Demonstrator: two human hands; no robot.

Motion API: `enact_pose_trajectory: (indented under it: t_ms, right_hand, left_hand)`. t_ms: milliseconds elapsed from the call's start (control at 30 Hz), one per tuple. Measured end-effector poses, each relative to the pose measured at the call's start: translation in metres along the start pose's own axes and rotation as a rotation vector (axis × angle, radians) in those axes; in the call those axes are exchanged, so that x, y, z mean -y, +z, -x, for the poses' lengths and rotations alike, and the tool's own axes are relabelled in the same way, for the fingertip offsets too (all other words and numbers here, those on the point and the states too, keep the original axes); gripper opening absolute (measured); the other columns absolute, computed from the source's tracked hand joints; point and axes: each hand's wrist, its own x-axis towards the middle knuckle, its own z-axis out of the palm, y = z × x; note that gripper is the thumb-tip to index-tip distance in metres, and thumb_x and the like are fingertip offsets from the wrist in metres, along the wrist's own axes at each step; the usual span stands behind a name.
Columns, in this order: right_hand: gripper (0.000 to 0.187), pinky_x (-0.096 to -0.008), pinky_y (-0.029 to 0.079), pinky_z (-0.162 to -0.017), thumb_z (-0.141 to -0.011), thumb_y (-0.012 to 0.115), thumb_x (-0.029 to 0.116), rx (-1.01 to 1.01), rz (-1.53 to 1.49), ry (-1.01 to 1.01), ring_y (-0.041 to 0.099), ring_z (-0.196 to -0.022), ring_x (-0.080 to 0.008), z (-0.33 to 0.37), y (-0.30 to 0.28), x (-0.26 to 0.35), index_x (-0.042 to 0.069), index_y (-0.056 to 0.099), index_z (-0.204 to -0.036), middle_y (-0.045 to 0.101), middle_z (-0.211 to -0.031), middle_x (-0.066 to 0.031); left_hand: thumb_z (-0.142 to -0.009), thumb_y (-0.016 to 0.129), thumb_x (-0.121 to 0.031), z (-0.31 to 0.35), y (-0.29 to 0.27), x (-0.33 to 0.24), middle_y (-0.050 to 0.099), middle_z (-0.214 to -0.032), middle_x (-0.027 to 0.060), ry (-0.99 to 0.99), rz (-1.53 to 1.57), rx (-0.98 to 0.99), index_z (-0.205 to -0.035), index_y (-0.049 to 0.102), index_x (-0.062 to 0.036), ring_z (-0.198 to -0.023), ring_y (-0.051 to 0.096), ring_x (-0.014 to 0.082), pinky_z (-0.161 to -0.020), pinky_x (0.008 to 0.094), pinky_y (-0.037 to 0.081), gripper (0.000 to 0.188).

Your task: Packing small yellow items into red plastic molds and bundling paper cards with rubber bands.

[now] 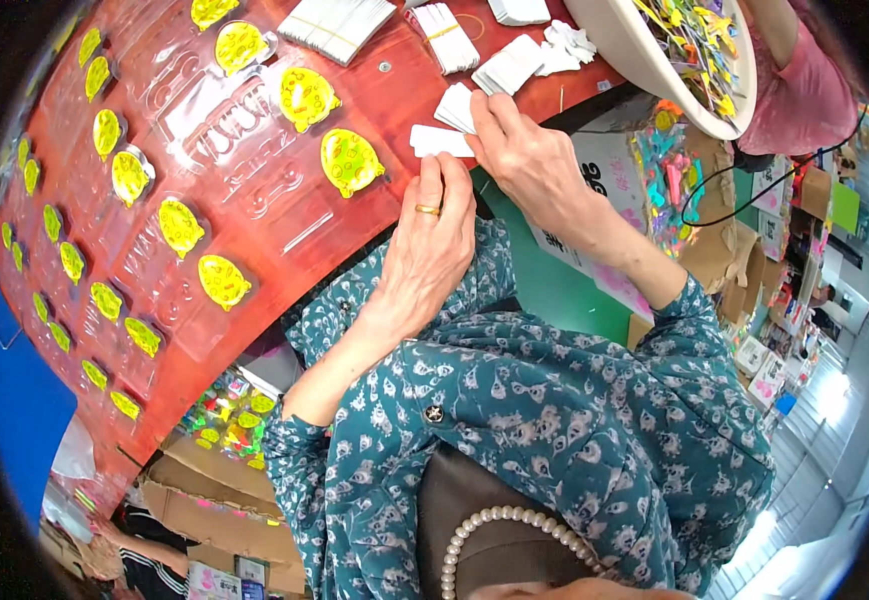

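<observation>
At the near right edge of the red table (374, 95), both my hands meet at a small white card (438, 141). My left hand (424, 235), with a gold ring, has its fingers pressed together on the card's near edge. My right hand (534, 165) is closed, its thumb and fingers bent at the card's right end; its index finger lies over another batch of white cards (456, 107). How many cards are held is hidden. Just left of my left hand, a yellow-green egg-shaped piece (351, 162) sits in a clear plastic tray (289, 190).
More yellow-green pieces fill the clear trays to the left. Along the far side lie a white card stack (336, 28), a banded bundle (445, 40) and loose cards (507, 65). A cream basin (644, 85) of colourful pieces stands right, beside another person's pink sleeve (804, 100).
</observation>
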Motion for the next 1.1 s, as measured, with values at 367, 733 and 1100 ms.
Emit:
enact_pose_trajectory:
  t_ms: [367, 733, 1100]
  right_hand:
    - [0.048, -0.0263, 0.051, -0.057, -0.071, 0.058, 0.01, 0.056, -0.011, -0.218, 0.058, -0.069, -0.0173, 0.003, -0.008, -0.018, -0.01, 0.047, -0.113, 0.049, -0.089, -0.0093]
    - [0.039, -0.0258, 0.051, -0.057, -0.072, 0.053, 0.004, 0.105, -0.028, -0.252, 0.059, -0.071, -0.0186, 0.007, -0.014, -0.028, -0.008, 0.048, -0.109, 0.047, -0.086, -0.0112]
    - [0.013, -0.0271, 0.038, -0.061, -0.087, 0.047, 0.002, 0.246, -0.88, 0.372, 0.042, -0.066, -0.0179, 0.01, -0.055, -0.022, -0.002, 0.05, -0.098, 0.042, -0.077, -0.0089]
  left_hand:
    - [-0.079, 0.049, -0.015, -0.001, -0.001, 0.001, 0.047, -0.114, 0.0178, -0.025, -0.186, -0.037, -0.104, 0.059, 0.0031, -0.118, 0.041, 0.0367, -0.095, 0.0445, 0.038, 0.032]
    - [-0.079, 0.049, -0.015, -0.001, 0.004, 0.003, 0.049, -0.113, 0.0169, -0.016, -0.234, -0.043, -0.103, 0.06, 0.0009, -0.117, 0.044, 0.0363, -0.095, 0.0453, 0.037, 0.031]
    - [-0.075, 0.064, -0.029, -0.018, 0.002, 0.02, 0.039, -0.129, 0.0239, -0.158, 0.224, -0.092, -0.117, 0.045, 0.0092, -0.126, 0.033, 0.0372, -0.1, 0.0477, 0.033, 0.06]
